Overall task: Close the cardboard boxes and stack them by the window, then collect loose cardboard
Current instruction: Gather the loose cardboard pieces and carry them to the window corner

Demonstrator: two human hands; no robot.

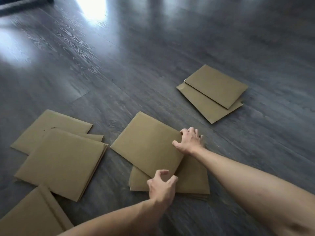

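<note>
Step in hand: collecting loose cardboard; no boxes are in view. The top cardboard sheet [146, 143] lies skewed on a small stack [192, 181] on the grey wood-grain floor [153, 57]. The right hand [190, 141] grips the sheet's right corner, fingers curled over the edge. The left hand [162, 184] hovers at the near corner, fingers half curled, apparently holding nothing. Next move: probably square the sheet onto the stack, then gather the left pile [61, 160] and the far pair [213, 92].
</note>
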